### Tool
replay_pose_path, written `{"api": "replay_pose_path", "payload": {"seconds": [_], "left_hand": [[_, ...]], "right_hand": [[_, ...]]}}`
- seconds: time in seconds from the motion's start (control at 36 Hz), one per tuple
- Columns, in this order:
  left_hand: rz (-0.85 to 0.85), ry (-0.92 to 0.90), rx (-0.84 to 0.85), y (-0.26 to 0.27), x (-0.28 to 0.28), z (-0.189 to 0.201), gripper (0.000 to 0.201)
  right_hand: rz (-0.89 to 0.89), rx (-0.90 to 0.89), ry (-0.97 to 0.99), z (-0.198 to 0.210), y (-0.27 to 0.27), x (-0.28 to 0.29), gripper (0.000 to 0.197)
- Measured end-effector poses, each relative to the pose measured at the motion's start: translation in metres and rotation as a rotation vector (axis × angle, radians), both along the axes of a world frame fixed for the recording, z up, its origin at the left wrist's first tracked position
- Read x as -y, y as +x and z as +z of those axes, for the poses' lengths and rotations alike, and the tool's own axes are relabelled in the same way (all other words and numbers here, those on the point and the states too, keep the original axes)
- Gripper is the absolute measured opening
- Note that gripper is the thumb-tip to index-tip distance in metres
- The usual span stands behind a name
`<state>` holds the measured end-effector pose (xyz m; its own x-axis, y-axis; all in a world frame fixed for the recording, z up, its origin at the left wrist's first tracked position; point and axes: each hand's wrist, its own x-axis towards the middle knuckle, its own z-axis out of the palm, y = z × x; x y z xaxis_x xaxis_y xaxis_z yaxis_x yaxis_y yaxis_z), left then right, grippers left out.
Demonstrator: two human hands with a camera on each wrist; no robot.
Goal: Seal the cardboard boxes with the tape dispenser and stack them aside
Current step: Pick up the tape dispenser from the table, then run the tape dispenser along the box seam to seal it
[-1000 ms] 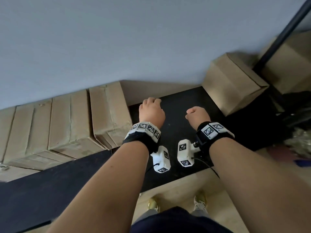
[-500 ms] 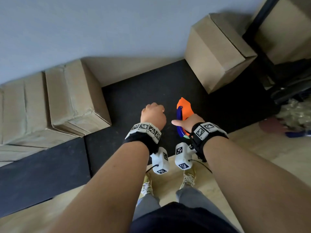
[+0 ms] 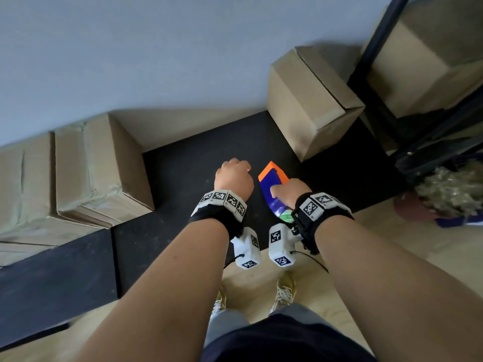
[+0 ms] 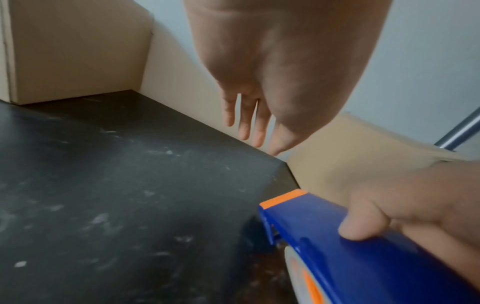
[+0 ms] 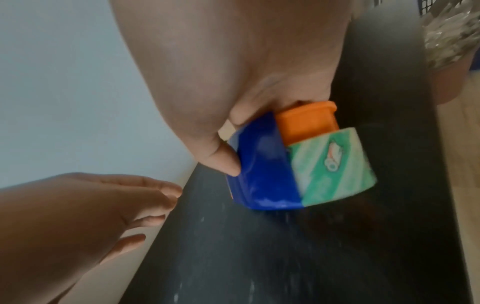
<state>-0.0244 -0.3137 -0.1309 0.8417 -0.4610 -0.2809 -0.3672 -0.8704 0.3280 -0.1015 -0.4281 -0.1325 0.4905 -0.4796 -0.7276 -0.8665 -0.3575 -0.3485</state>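
My right hand [image 3: 290, 190] grips a blue and orange tape dispenser [image 3: 271, 184] just above the black table [image 3: 183, 173], thumb pressed on its blue side. A green-patterned tape roll [image 5: 332, 166] sits in the dispenser [image 5: 265, 164]. My left hand [image 3: 234, 178] hovers beside it to the left, holding nothing, fingers [image 4: 246, 119] hanging loose over the table. A row of taped cardboard boxes [image 3: 99, 165] lies at the table's left. Another brown box [image 3: 311, 105] stands at the back right, its top flaps closed.
A grey wall runs behind the table. A black metal shelf frame [image 3: 371, 48] with a large box [image 3: 423, 61] stands at the right. On the wooden floor at the right sits a pot of dried plants [image 3: 449, 192]. My feet are at the table's near edge.
The tape dispenser, unseen one second ago, now shows in my right hand. Both hands have drawn back toward the table's near edge, and the view has tilted down.
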Motion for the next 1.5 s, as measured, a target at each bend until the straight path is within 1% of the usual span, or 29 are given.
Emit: {"api": "replay_pose_path", "payload": {"seconds": [0.08,0.11,0.19,0.31,0.44,0.56,0.72,0.81,0.86,0.94,1.08,1.22,1.33,1.39,1.5], "left_hand": [[-0.021,-0.036,0.025,-0.004,0.026,0.009,0.038],[-0.026,-0.051,0.035,-0.006,0.035,0.012,0.038],[-0.040,-0.100,0.073,-0.014,0.062,0.019,0.038],[-0.034,-0.191,0.104,-0.029,0.096,0.027,0.041],[-0.034,-0.263,0.139,-0.037,0.132,0.037,0.050],[-0.138,-0.194,0.207,-0.028,0.157,0.048,0.055],[-0.270,-0.058,0.212,-0.003,0.191,0.044,0.076],[-0.382,0.029,0.224,0.011,0.202,0.039,0.084],[-0.444,0.080,0.231,0.020,0.205,0.035,0.090],[-0.482,0.108,0.206,0.032,0.204,0.026,0.094],[-0.470,0.075,0.156,0.036,0.199,0.015,0.085],[-0.486,0.103,0.193,0.029,0.190,0.015,0.078],[-0.457,0.132,0.217,0.026,0.174,0.013,0.077],[-0.438,0.146,0.234,0.025,0.163,0.012,0.077],[-0.386,0.165,0.248,0.016,0.139,0.010,0.078]], "right_hand": [[-0.041,0.020,-0.001,0.015,-0.008,0.024,0.040],[-0.053,0.027,0.001,0.018,-0.012,0.032,0.042],[-0.083,0.047,-0.017,0.029,-0.026,0.057,0.029],[-0.104,0.044,-0.040,0.039,-0.043,0.090,0.035],[-0.227,0.070,-0.030,0.047,-0.057,0.122,0.036],[-0.341,0.164,-0.027,0.051,-0.059,0.140,0.039],[-0.475,0.259,-0.003,0.057,-0.052,0.160,0.042],[-0.538,0.282,0.002,0.059,-0.048,0.168,0.033],[-0.567,0.279,-0.001,0.059,-0.047,0.172,0.027],[-0.603,0.282,0.001,0.058,-0.045,0.178,0.021],[-0.629,0.295,0.019,0.057,-0.038,0.179,0.025],[-0.632,0.321,0.031,0.057,-0.027,0.173,0.026],[-0.602,0.329,0.047,0.059,-0.024,0.167,0.035],[-0.585,0.348,0.024,0.061,-0.023,0.164,0.039],[-0.543,0.410,0.011,0.067,-0.019,0.153,0.033]]}}
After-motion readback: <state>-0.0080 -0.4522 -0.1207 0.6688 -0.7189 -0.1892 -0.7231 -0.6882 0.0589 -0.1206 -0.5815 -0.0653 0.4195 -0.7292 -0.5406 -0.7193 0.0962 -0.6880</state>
